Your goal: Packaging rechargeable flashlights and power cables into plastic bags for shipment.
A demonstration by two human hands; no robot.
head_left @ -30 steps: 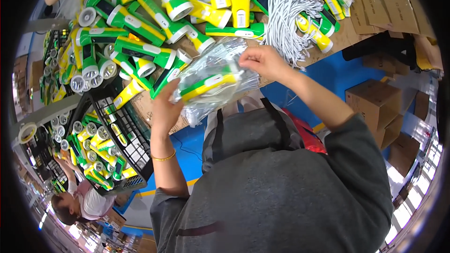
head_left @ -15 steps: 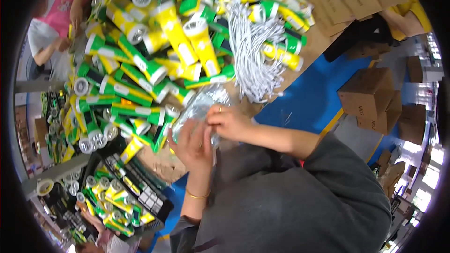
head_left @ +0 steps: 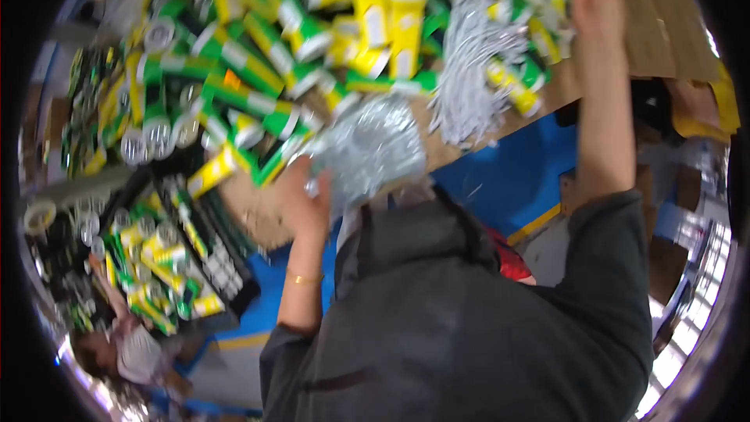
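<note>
My left hand (head_left: 306, 202) is at the near left edge of a stack of clear plastic bags (head_left: 375, 148), its fingers closed on a bit of the plastic. My right hand (head_left: 598, 4) is stretched out to the far right side of the table, beside the heap's end; motion smears its fingers, and whatever they touch cannot be made out. Beyond the bags lies a large heap of green and yellow flashlights (head_left: 406, 27) with clear lenses. A bundle of white cables (head_left: 473, 70) rests on the heap's right part, near the table edge.
A black crate (head_left: 226, 266) of flashlights stands at the left. Flattened cardboard (head_left: 664, 23) lies at the far right, near a person in yellow (head_left: 707, 109). Other people are at the far left and lower left. Blue floor (head_left: 500, 180) shows beyond the table edge.
My right hand has left the plastic bags and reached far to the right. My left hand has stayed by the bags. The view has shifted, and more of the bags shows.
</note>
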